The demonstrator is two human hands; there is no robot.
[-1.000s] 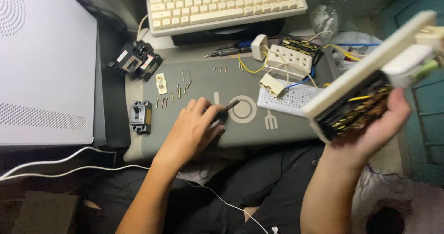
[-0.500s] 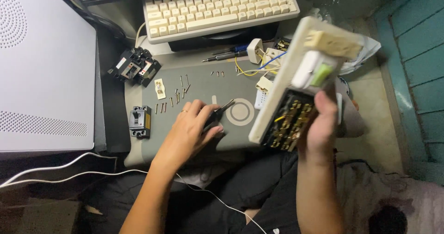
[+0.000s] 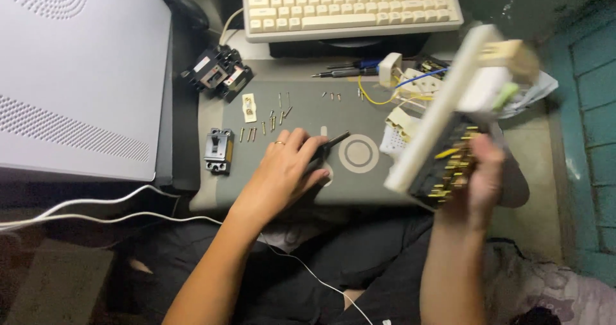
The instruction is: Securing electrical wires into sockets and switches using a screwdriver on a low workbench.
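My right hand (image 3: pixel 480 177) holds up a long cream-coloured electrical panel (image 3: pixel 443 113) with black terminal blocks and yellow wires on its underside, tilted above the right side of the grey desk mat (image 3: pixel 378 190). My left hand (image 3: pixel 285 168) rests on the mat with its fingers closed around a dark screwdriver (image 3: pixel 332 143) that points to the right. A ring sits on one finger of that hand. Several small screws (image 3: pixel 266 123) lie on the mat just beyond the left hand.
A cream keyboard (image 3: pixel 350 7) lies at the back. A large white case (image 3: pixel 77 75) fills the left. Black relay parts (image 3: pixel 218 75) and a small grey breaker (image 3: pixel 219 150) sit left of the screws. More screwdrivers (image 3: pixel 343 71), a white breadboard (image 3: pixel 393 139) and yellow wires (image 3: pixel 378 97) lie behind the panel.
My right hand has brought the panel from the far right in towards the mat's right side and keeps tilting it. The left hand stays on the screwdriver.
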